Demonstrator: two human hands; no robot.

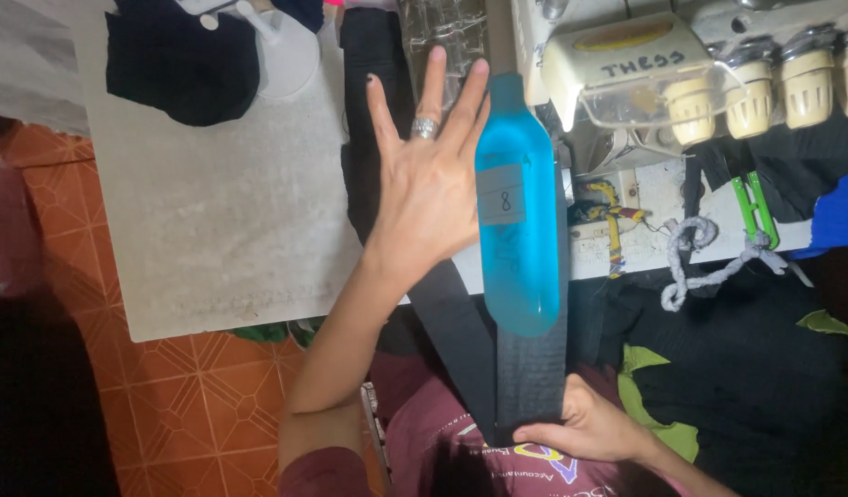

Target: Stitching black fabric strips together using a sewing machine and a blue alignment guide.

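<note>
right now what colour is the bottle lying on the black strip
Bright translucent blue bottle, with a small pale label; seen in the head view.

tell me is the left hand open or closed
Open: the left hand has its fingers spread wide and holds nothing, beside the blue bottle.

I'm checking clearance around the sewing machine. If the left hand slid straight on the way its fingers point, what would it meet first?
Probably the clear plastic sheet just beyond the left hand's fingertips, beside the machine. Depth is unclear, so the hand might pass above it.
</note>
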